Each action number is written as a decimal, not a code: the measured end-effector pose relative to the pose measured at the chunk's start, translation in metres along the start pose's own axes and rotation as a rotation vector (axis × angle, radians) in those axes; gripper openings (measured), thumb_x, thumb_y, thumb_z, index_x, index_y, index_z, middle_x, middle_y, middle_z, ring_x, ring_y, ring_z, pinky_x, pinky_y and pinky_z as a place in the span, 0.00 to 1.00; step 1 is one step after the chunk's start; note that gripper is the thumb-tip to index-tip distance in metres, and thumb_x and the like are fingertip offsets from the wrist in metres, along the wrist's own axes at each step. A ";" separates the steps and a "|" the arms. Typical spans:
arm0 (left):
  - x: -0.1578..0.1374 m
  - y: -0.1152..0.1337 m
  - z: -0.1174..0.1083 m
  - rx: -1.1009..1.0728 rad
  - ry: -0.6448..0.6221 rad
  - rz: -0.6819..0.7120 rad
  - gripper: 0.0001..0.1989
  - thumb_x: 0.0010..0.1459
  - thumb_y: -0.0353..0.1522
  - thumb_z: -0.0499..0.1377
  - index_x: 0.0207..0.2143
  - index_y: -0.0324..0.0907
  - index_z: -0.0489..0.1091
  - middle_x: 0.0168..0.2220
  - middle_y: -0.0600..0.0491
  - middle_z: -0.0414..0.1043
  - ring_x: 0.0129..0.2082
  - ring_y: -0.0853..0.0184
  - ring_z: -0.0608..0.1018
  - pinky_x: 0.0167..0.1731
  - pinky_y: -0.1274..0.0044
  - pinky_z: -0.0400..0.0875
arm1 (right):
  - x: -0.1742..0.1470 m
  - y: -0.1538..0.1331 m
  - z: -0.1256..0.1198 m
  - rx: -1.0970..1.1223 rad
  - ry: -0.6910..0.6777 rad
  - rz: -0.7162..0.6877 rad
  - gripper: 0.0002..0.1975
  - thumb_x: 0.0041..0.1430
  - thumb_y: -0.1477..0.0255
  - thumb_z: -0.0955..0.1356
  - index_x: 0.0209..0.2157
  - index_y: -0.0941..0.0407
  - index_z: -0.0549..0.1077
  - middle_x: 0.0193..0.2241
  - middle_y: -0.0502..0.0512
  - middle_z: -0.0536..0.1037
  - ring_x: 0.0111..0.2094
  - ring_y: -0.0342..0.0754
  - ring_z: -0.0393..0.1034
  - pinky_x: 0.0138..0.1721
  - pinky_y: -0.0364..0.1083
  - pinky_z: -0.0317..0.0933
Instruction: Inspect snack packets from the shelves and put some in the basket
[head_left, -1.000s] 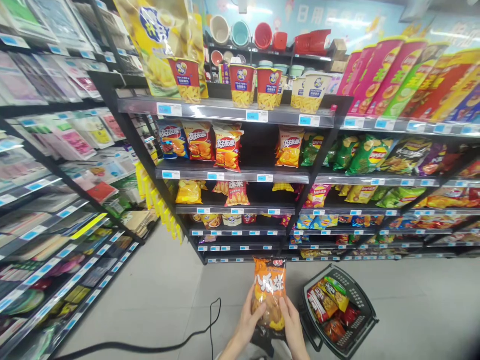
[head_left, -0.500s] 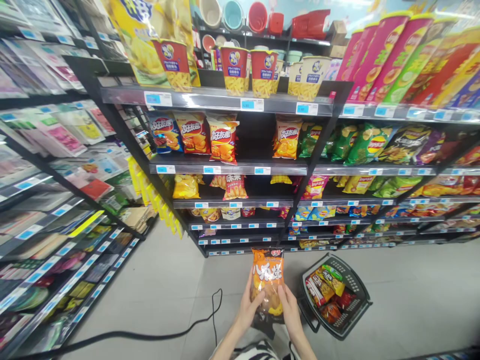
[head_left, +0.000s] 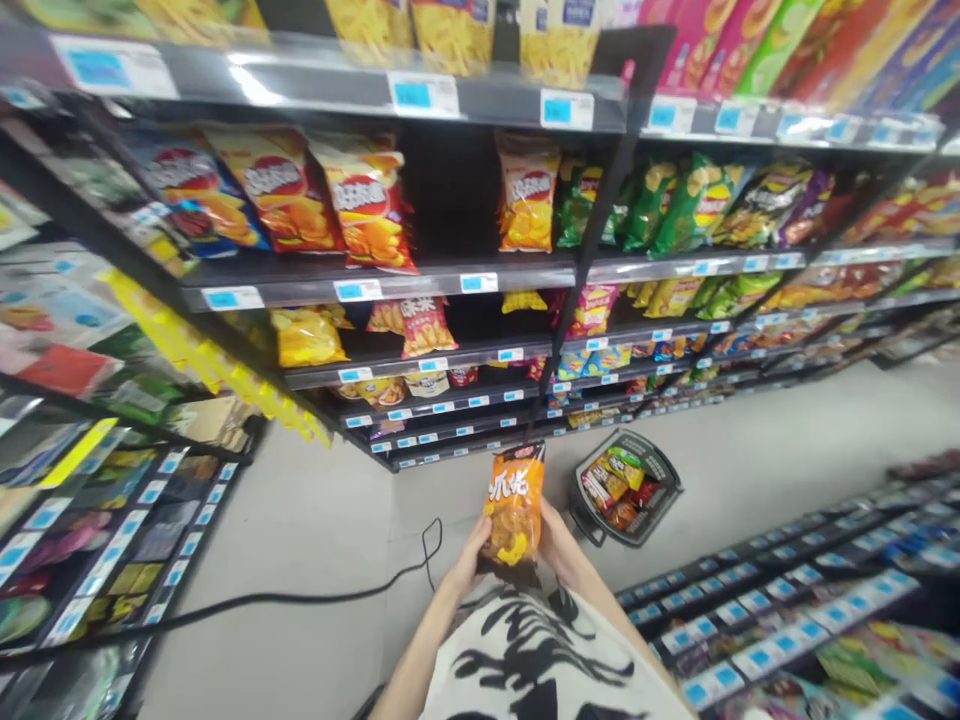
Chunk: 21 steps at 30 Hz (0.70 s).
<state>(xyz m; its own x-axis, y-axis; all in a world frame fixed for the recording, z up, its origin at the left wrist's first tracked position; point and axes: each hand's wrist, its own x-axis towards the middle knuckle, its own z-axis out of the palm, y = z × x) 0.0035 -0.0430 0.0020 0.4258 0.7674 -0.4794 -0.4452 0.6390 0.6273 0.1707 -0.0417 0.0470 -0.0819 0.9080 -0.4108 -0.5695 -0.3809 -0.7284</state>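
An orange and black snack bag [head_left: 514,505] is held upright in front of my body, its clear lower part showing the snacks inside. My left hand [head_left: 472,545] grips its left edge, fingers partly hidden behind it. On the other side my right hand [head_left: 555,540] holds the right edge, most of its fingers out of sight at the back. To the right of the bag, a dark shopping basket [head_left: 664,470] stands on the floor with several snack packets [head_left: 622,480] in it.
Ahead runs a black shelf unit [head_left: 450,275] with chip bags [head_left: 367,200] and cup snacks [head_left: 454,30]. Another shelf rack [head_left: 161,500] stands at left, and one more [head_left: 750,610] at lower right. A black cable [head_left: 300,598] crosses the grey floor [head_left: 330,520].
My view has tilted down and moved nearer the shelf, bringing my shirt and the right-hand rack into sight. The bag has turned slightly and my right thumb has left its front.
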 end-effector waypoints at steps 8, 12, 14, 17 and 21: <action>0.005 0.001 0.006 0.274 0.025 0.097 0.34 0.56 0.50 0.65 0.60 0.44 0.69 0.63 0.44 0.69 0.64 0.47 0.68 0.62 0.59 0.64 | 0.003 0.011 -0.006 0.111 0.107 -0.096 0.30 0.45 0.57 0.79 0.49 0.52 0.72 0.45 0.56 0.81 0.45 0.56 0.77 0.48 0.53 0.68; 0.004 0.007 0.011 0.193 0.062 0.164 0.40 0.57 0.51 0.63 0.67 0.48 0.58 0.66 0.44 0.64 0.66 0.50 0.67 0.64 0.60 0.62 | 0.008 0.020 -0.008 0.017 0.223 -0.204 0.35 0.42 0.65 0.80 0.52 0.51 0.68 0.47 0.55 0.79 0.46 0.52 0.76 0.52 0.50 0.67; 0.001 0.006 0.013 0.149 0.013 0.178 0.43 0.57 0.54 0.61 0.68 0.45 0.57 0.67 0.43 0.62 0.68 0.50 0.64 0.66 0.60 0.58 | 0.009 0.022 -0.008 -0.061 0.263 -0.253 0.37 0.41 0.67 0.81 0.52 0.51 0.67 0.49 0.54 0.78 0.47 0.51 0.75 0.53 0.50 0.66; -0.002 0.004 0.015 0.217 -0.005 0.193 0.43 0.54 0.51 0.66 0.67 0.43 0.59 0.67 0.43 0.61 0.70 0.50 0.60 0.69 0.61 0.52 | 0.009 0.021 -0.008 -0.090 0.287 -0.281 0.37 0.43 0.65 0.80 0.54 0.50 0.67 0.53 0.55 0.77 0.51 0.51 0.73 0.56 0.50 0.65; -0.009 0.005 0.009 0.200 -0.059 0.058 0.39 0.52 0.44 0.69 0.64 0.44 0.64 0.65 0.45 0.65 0.68 0.48 0.63 0.68 0.60 0.54 | 0.006 0.012 -0.011 0.051 0.231 -0.189 0.26 0.53 0.57 0.75 0.51 0.52 0.72 0.51 0.54 0.79 0.51 0.51 0.74 0.55 0.50 0.67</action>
<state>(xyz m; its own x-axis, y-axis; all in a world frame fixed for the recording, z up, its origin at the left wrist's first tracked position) 0.0046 -0.0471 0.0143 0.4519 0.7941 -0.4065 -0.3071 0.5663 0.7649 0.1724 -0.0422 0.0299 0.2142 0.8960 -0.3889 -0.5977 -0.1946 -0.7777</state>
